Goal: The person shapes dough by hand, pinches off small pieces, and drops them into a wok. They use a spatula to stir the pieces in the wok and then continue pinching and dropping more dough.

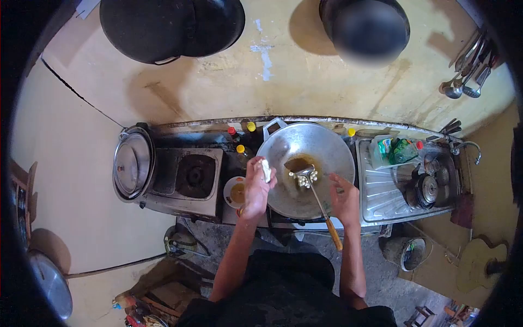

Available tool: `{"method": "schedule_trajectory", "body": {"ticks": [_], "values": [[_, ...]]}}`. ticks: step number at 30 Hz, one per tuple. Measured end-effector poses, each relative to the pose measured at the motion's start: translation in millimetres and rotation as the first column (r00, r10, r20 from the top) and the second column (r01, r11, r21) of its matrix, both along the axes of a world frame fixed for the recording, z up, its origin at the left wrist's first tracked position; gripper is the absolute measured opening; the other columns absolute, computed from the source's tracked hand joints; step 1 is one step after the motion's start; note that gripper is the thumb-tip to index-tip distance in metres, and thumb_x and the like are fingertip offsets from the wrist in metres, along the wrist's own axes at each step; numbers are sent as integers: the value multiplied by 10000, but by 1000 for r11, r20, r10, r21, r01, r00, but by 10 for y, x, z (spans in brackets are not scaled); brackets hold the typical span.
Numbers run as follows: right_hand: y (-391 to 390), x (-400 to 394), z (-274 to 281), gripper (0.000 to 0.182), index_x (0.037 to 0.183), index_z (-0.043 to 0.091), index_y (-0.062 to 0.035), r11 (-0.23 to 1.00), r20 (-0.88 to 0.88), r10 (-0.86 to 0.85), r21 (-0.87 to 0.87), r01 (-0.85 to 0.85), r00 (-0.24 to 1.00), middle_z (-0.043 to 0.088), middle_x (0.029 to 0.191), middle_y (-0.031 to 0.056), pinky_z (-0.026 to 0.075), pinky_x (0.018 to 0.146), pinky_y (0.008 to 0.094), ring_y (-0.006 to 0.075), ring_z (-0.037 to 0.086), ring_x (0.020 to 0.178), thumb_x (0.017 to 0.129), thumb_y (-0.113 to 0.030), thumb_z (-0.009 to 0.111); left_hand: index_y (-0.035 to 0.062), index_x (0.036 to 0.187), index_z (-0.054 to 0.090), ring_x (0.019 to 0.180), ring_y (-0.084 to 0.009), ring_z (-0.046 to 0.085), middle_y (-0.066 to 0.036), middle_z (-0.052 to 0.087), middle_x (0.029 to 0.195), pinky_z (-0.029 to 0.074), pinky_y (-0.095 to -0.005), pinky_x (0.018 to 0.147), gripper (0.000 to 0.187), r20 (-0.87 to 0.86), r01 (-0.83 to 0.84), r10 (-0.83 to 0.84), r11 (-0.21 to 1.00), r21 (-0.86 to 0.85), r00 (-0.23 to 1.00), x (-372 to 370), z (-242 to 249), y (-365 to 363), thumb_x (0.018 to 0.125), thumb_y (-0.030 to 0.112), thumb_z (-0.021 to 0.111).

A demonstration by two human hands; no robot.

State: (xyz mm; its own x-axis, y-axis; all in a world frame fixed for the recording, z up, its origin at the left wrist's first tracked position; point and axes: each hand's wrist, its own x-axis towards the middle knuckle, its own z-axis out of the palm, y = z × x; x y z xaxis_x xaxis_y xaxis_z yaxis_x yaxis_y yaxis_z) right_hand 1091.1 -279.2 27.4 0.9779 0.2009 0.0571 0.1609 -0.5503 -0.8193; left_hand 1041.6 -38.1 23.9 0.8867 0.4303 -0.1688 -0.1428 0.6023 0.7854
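My left hand (pixel 258 189) is closed around a soft-looking white lump (pixel 266 170), possibly dough, which bulges out at the top. It is raised over the left side of a large metal wok (pixel 327 144). Over the wok's right side, my right hand (pixel 344 200) has its fingers apart, with nothing visible in them. A ladle-like utensil (pixel 318 203) with a wooden handle leans in the wok, the handle sticking out over the front rim. Small pale pieces (pixel 301 180) cluster around its head, beside brownish liquid (pixel 299 163) at the bottom.
Left of the wok are a bowl (pixel 229 194) with yellowish contents, capped bottles (pixel 242 155), a stove burner (pixel 195 175) and a lidded pot (pixel 132 165). A metal sink (pixel 381 191) with pots and a bag of bottles (pixel 400 151) stands right. A bucket (pixel 412 254) sits below.
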Motion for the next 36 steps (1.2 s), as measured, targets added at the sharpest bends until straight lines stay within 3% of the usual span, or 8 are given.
{"method": "schedule_trajectory", "body": {"ticks": [3,7,15,18,22,28,33,36], "values": [[87,-72,340,313,1201,674,-8,941,-155,114,334,-56,981,707,1148,129,525,851,309,168,668,962,889,-4,646,89,1248,393,712,-94,489,-63,557,910,370,-231,544,280,-94,258,-251,963,74,963,-148,4,-153,1056,291,424],[168,-141,309,360,1210,681,-33,819,-123,369,512,-260,921,714,1156,121,526,871,302,164,672,1006,853,-28,727,95,1223,394,698,-71,466,-48,537,913,340,-216,501,321,-52,548,-546,826,129,836,-284,47,-404,1060,370,422],[143,-153,444,276,1098,742,-64,825,-68,438,426,-371,896,743,1041,116,548,804,313,173,704,912,823,-40,752,69,1127,442,869,-76,482,-2,489,960,440,-232,677,265,-285,515,-452,830,215,846,-319,245,-674,1069,326,418],[108,-145,460,237,1060,753,-64,868,-54,419,318,-382,907,749,969,121,548,762,317,184,710,838,825,-42,746,60,1112,446,875,-75,486,-3,495,965,456,-236,681,225,-255,557,-495,732,392,831,-305,-10,-618,1064,280,443],[85,-140,317,183,1025,755,-32,918,-3,347,206,-339,938,754,889,102,542,716,303,172,703,769,844,-55,736,58,1073,464,846,-68,491,-10,516,933,456,-227,660,185,-165,394,-368,732,556,915,-241,-420,-680,1052,242,473],[-22,-175,182,147,979,743,46,673,-413,414,739,33,811,735,851,92,542,687,264,139,684,741,872,-53,725,54,1049,478,782,-59,493,-7,547,903,440,-222,602,192,-212,438,-383,787,435,899,-258,-357,-690,1047,246,481],[-144,-225,152,200,1060,721,38,455,-490,547,855,250,679,736,890,108,547,719,267,139,677,744,876,-39,714,68,1079,488,741,-59,506,3,552,904,402,-208,527,231,-198,233,-159,866,443,967,-198,-324,-841,1061,293,441],[-138,-253,354,225,1097,712,31,469,-436,545,866,171,716,736,944,111,541,769,270,132,680,815,880,-28,702,86,1155,503,785,-93,534,-18,568,940,441,-240,588,320,-187,229,-195,957,176,963,-178,-643,-555,1063,378,412]]}}
